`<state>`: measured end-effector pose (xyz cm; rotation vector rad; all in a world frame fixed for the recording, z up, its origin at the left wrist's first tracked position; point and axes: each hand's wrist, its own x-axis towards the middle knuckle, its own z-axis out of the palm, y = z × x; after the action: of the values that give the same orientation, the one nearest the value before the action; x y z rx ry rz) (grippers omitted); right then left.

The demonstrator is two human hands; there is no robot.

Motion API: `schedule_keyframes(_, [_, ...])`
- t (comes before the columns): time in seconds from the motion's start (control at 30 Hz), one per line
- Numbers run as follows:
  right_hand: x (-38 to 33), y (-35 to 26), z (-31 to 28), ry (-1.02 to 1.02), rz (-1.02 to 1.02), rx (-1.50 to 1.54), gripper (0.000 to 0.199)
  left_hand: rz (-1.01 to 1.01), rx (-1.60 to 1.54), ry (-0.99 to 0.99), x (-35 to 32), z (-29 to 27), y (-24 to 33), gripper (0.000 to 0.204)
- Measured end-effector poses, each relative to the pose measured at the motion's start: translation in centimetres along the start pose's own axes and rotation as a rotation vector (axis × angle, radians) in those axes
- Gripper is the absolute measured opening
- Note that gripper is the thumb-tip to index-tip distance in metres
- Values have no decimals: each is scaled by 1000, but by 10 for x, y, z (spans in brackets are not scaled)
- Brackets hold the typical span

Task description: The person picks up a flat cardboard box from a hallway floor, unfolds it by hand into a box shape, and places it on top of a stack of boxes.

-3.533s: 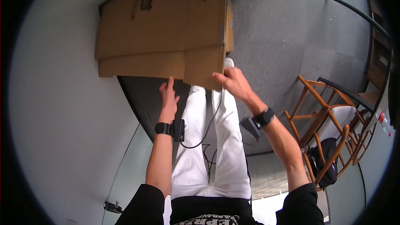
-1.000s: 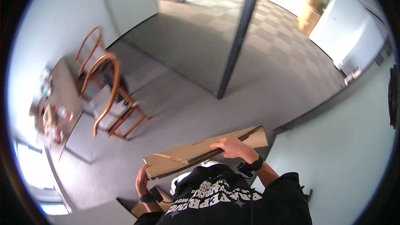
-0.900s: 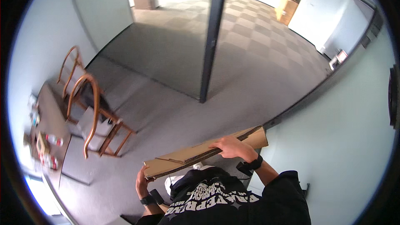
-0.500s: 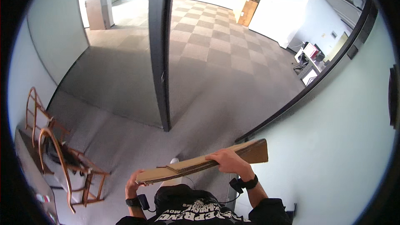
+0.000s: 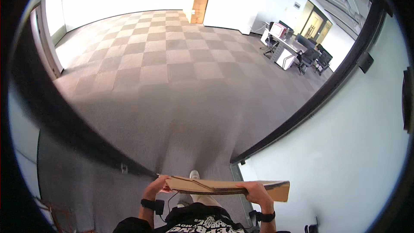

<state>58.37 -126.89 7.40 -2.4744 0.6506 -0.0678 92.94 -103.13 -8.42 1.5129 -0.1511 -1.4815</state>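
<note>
Flattened cardboard box (image 5: pixel 224 186): held level at waist height, seen edge-on, spanning both my hands, above grey carpet (image 5: pixel 172 121). Checkered carpet hall (image 5: pixel 164 56) ahead through doorway, dark door frame (image 5: pixel 302 112) at right, white wall (image 5: pixel 345 168) beside me. Stacked cardboard boxes (image 5: pixel 197 0) at far wall; desks with office chairs (image 5: pixel 302 51) far right. My left hand (image 5: pixel 157 185): grip clamped on box's left end. My right hand (image 5: pixel 258 192): grip clamped over right part, fingers on top. Judgement: box picked up, in carry; setting down not yet done. My shoe (image 5: pixel 195 174) visible below box.

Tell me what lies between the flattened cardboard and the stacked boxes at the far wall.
Only bare checkered carpet between the flattened cardboard and stacked boxes, in the head view.
</note>
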Motion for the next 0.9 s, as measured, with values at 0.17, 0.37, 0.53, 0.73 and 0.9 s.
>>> schedule_keyframes(0.17, [94,46,-37,-33,192,56,45,-99,95,-36,110,7,99,43])
schedule_keyframes(0.37, [275,87,-93,-69,24,23,36,56,-25,-69,187,-46,198,39])
schedule_keyframes(0.53, [435,100,-126,-192,-146,39,44,210,-176,103,209,-77,276,43])
schedule_keyframes(0.73, [640,113,-129,-213,-338,-51,45,747,61,391,303,-130,339,56])
schedule_keyframes(0.9, [772,111,-166,-208,-388,11,47,615,-251,214,369,-173,465,33])
